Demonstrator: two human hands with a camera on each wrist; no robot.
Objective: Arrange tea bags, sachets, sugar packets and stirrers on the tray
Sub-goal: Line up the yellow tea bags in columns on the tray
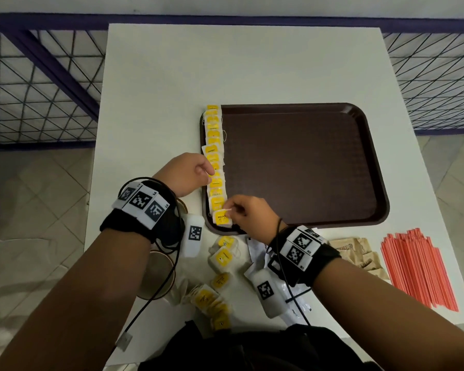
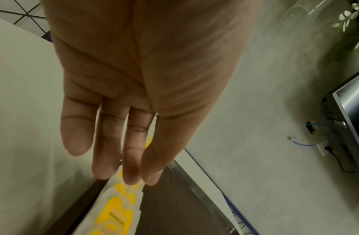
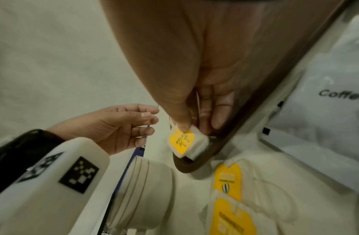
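Note:
A dark brown tray (image 1: 306, 170) lies on the white table. A row of tea bags (image 1: 213, 145) with yellow tags runs along its left edge. My right hand (image 1: 236, 208) pinches one more tea bag (image 1: 221, 218) at the near end of that row, in the tray's near left corner. The right wrist view shows the thumb and fingers (image 3: 184, 124) on this tea bag (image 3: 184, 141), above the tray rim (image 3: 194, 167). My left hand (image 1: 198, 172) hovers by the middle of the row. Its relaxed fingers (image 2: 130, 171) reach over the tea bags (image 2: 118, 211) and hold nothing.
Loose tea bags (image 1: 223, 257) lie on the table in front of the tray, more of them (image 1: 209, 301) nearer me. Brown sugar packets (image 1: 359, 250) and red stirrers (image 1: 418, 269) lie at the right. A white coffee pouch (image 3: 325, 111) and paper cups (image 1: 158, 271) sit close by.

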